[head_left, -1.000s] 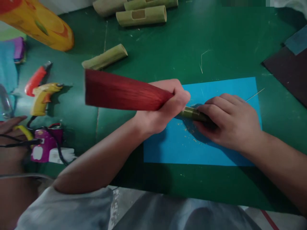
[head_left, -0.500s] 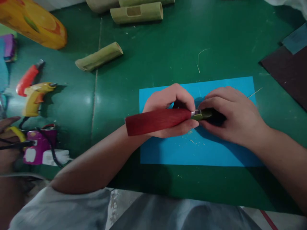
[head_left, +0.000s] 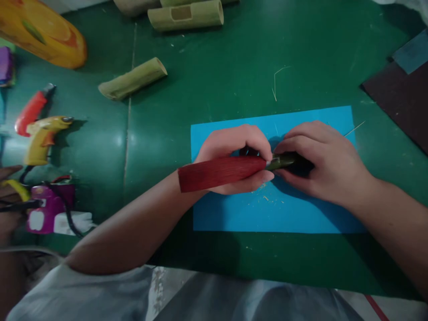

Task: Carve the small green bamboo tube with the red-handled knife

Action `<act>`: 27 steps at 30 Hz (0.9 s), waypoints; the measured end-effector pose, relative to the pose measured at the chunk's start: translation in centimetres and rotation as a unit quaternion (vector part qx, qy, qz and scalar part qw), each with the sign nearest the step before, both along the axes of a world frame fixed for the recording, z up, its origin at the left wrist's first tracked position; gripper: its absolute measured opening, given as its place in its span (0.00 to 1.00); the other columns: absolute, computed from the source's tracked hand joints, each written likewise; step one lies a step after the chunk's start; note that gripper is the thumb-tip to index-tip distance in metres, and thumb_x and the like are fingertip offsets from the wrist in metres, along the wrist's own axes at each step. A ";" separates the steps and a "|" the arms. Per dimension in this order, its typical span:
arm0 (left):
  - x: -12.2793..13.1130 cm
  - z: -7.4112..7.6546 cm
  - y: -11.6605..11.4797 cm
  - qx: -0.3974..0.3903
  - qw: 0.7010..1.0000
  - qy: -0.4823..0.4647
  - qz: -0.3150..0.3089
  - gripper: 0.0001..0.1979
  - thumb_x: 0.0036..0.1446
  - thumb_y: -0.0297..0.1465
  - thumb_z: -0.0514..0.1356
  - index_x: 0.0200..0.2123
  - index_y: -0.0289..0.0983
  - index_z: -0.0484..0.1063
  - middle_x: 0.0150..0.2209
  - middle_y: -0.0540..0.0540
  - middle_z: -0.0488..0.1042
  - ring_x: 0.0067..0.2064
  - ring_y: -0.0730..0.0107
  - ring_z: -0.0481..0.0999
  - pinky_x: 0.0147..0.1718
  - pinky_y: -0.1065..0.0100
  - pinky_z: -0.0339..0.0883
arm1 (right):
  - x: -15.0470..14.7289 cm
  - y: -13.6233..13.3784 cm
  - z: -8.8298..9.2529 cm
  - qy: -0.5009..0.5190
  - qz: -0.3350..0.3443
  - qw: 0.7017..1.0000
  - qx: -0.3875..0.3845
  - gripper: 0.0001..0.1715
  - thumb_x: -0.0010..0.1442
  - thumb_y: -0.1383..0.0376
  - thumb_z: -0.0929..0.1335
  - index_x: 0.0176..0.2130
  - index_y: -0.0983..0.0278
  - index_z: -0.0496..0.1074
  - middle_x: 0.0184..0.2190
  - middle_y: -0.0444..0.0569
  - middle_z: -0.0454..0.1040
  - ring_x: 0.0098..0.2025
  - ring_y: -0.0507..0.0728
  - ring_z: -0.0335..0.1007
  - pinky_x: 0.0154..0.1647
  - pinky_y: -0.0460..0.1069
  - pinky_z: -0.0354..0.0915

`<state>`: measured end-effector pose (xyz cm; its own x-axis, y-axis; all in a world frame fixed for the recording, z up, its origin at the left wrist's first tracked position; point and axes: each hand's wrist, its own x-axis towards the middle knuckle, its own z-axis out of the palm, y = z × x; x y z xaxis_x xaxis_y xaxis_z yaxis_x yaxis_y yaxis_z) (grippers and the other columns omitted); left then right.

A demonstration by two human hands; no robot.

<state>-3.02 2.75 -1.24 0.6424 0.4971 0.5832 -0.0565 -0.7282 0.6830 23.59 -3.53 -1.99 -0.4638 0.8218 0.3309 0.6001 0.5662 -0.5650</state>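
Observation:
My left hand (head_left: 234, 142) is closed round a tool with a red wooden handle (head_left: 220, 173), whose wide end points left over my wrist. The tool's short metal part meets a dark green bamboo piece (head_left: 282, 161). That piece sits in my right hand (head_left: 317, 156), its fingers wrapped round it, much of it hidden in shadow. Both hands are almost touching above a blue sheet (head_left: 234, 218). Small pale shavings (head_left: 265, 198) lie on the sheet just below them.
On the green table (head_left: 214, 67) lie a cut bamboo tube (head_left: 133, 79), a bamboo tube with a square opening (head_left: 207, 15), a yellow glue gun (head_left: 40, 142), a red-handled tool (head_left: 31, 113), a purple power block (head_left: 50, 209) and dark sheets (head_left: 397, 96). Another person's hand (head_left: 10, 185) shows at left.
The red handle has tilted and shifted slightly right and down with my left hand. My right hand has hardly moved. The whole view has shifted slightly, moving the left-side objects further left.

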 end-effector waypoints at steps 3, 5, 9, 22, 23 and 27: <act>0.1 0.0 0.1 -0.003 1.000 -0.005 -0.008 0.05 0.73 0.35 0.74 0.45 0.45 0.82 0.39 0.48 0.89 0.37 0.64 0.90 0.37 0.64 0.85 | -0.2 0.0 0.0 -0.005 -0.003 1.000 -0.002 0.09 0.73 0.59 0.75 0.52 0.55 0.84 0.50 0.54 0.88 0.51 0.70 0.83 0.49 0.64 0.71; 0.1 0.1 0.0 -0.015 1.000 -0.018 -0.017 0.05 0.72 0.32 0.75 0.46 0.45 0.82 0.40 0.49 0.90 0.40 0.63 0.92 0.40 0.64 0.87 | -0.4 -0.1 -0.1 -0.003 -0.009 1.000 0.012 0.08 0.74 0.58 0.74 0.50 0.57 0.83 0.49 0.56 0.88 0.49 0.70 0.82 0.47 0.64 0.70; 0.3 0.3 -0.2 -0.023 0.999 -0.018 -0.028 0.08 0.70 0.27 0.74 0.47 0.45 0.82 0.43 0.49 0.91 0.43 0.63 0.94 0.45 0.64 0.90 | -0.5 -0.1 -0.1 0.002 -0.010 0.999 0.035 0.09 0.75 0.58 0.72 0.47 0.59 0.82 0.46 0.57 0.87 0.46 0.69 0.81 0.44 0.64 0.69; 1.0 -1.0 0.3 0.013 0.998 -0.056 -0.005 0.08 0.66 0.37 0.77 0.40 0.47 0.82 0.34 0.51 0.89 0.29 0.69 0.84 0.32 0.64 0.84 | -0.4 0.1 0.5 -0.017 0.000 0.999 -0.036 0.06 0.73 0.62 0.74 0.48 0.53 0.84 0.48 0.54 0.87 0.51 0.70 0.83 0.51 0.65 0.76; 1.1 -1.0 0.2 0.010 0.998 -0.060 -0.002 0.06 0.67 0.34 0.76 0.40 0.46 0.81 0.33 0.51 0.88 0.28 0.70 0.84 0.32 0.65 0.83 | -0.4 0.1 0.5 -0.015 0.000 0.999 -0.034 0.06 0.73 0.62 0.74 0.47 0.53 0.84 0.48 0.55 0.87 0.51 0.70 0.83 0.51 0.65 0.76; 1.3 -1.3 -0.3 0.012 0.997 -0.077 0.027 0.06 0.65 0.33 0.72 0.38 0.45 0.78 0.30 0.53 0.85 0.27 0.71 0.82 0.29 0.67 0.80 | -0.5 0.1 0.4 -0.015 -0.002 0.999 -0.028 0.05 0.72 0.63 0.75 0.46 0.54 0.83 0.47 0.54 0.87 0.50 0.70 0.83 0.52 0.65 0.75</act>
<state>-1.75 2.44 -2.49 0.5161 0.5139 0.6853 -0.1195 -0.7490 0.6517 23.10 -3.46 -1.58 -0.4691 0.8408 0.2703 0.6204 0.5316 -0.5767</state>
